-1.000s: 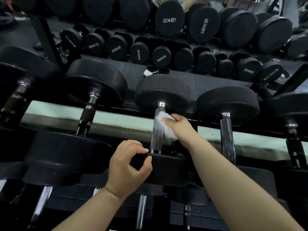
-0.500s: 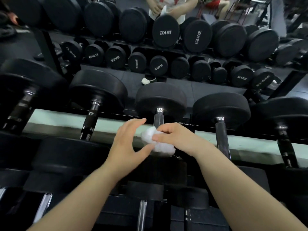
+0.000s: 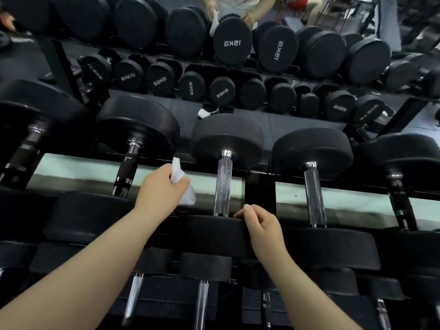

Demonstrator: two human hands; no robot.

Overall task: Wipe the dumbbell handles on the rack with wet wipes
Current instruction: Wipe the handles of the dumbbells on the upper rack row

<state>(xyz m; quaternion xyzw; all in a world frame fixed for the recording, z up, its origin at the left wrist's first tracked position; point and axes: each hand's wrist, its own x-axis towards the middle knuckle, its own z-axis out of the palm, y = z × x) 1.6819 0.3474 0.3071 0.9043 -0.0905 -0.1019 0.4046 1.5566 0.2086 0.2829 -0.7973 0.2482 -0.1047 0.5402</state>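
Observation:
Black dumbbells lie in a row on the rack, their handles running away from me. The middle dumbbell's knurled chrome handle (image 3: 222,184) is bare. My left hand (image 3: 160,188) is just left of that handle, closed around a crumpled white wet wipe (image 3: 183,186). My right hand (image 3: 260,225) rests with curled fingers on the near black head (image 3: 214,231) of the middle dumbbell. To the left lies a dumbbell with a dark handle (image 3: 126,170), to the right one with a chrome handle (image 3: 314,194).
A mirror behind the rack reflects more dumbbell rows and a person (image 3: 234,7) holding a white cloth. A black rack upright (image 3: 259,189) stands just right of the middle handle. Lower shelf handles (image 3: 201,303) stick out beneath my arms.
The wipe passed from my right hand to my left. My right hand dropped onto the near head of the middle dumbbell, and my left hand moved left of the handle with the wipe.

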